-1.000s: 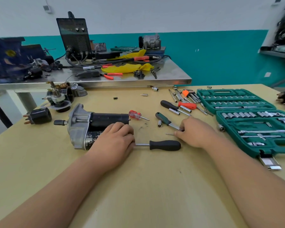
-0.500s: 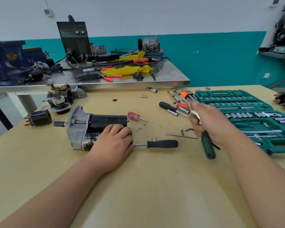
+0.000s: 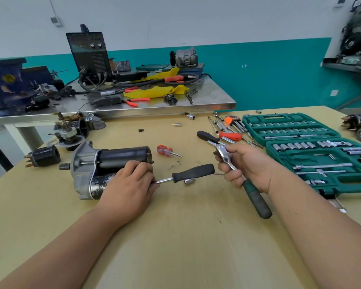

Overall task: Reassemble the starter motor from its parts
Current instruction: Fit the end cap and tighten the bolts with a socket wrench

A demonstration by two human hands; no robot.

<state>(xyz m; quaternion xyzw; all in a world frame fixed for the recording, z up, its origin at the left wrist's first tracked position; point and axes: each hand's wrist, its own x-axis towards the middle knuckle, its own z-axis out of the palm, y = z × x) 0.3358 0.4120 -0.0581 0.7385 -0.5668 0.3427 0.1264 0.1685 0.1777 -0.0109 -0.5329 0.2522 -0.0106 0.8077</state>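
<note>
Looks roughly midway, judging by the layout: starter motor (image 3: 104, 167) already joined as nose housing plus black body, lying on its side toward the left edge of the table (image 3: 186, 236). Still off it, by the look of things: a black solenoid (image 3: 44, 157) just beyond its nose at the left edge, and a cluster of loose parts (image 3: 69, 132) nearer the far left corner. Probably fastening next, with a loose socket (image 3: 189, 181) waiting beside a black-handled driver (image 3: 193, 173). Left hand (image 3: 127, 184) laid over the motor's rear end, fingers curled around the body, steadying it; driver shaft running in under the fingertips. Right hand (image 3: 246, 167) raised above the table's middle, closed around a ratchet (image 3: 256, 200), fingers wrapped just below its head, green handle pointing back toward the near edge. Socket set (image 3: 350, 180) open along the right edge.
</note>
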